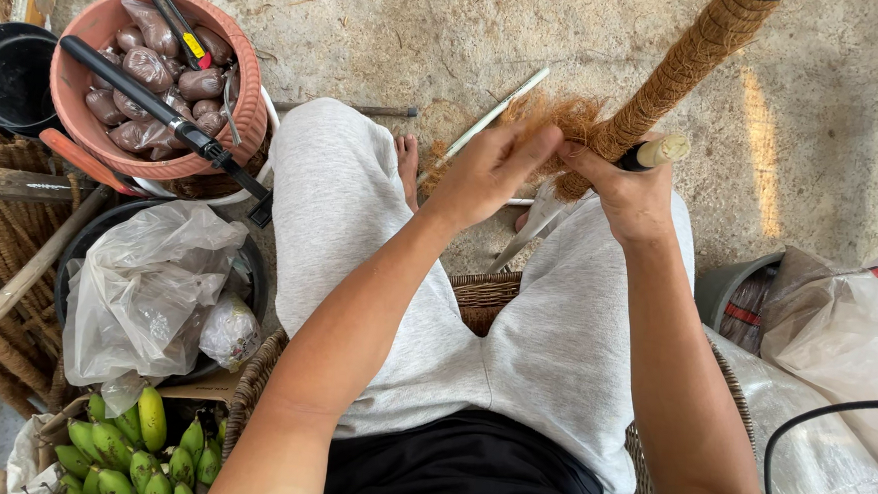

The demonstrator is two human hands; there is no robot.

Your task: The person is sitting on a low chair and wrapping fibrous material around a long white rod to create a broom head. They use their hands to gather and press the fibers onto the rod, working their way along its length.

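A coir-wrapped pole (673, 74) slants up from the person's knees, its frayed fibre end (556, 118) pinched by the left hand (488, 169). The right hand (634, 192) is closed around a pale tool handle (661, 150) just beside the pole's lower end. Well left of the pole sits a terracotta pot (241, 116) of brown packets, with green bananas (133, 446) farther below.

The long brown pole wrapped in coarse coconut-fibre cord (684, 64) looks rough and hairy, with loose fibres fraying at its lower end, above a grey concrete floor (816, 126) that is matt and gritty. The round terracotta-coloured plastic basin (241, 116) is smooth with a dull sheen. The crumpled clear plastic bags (141, 292) are thin and glossy, and the light grey cloth trousers (340, 222) look soft and matt.
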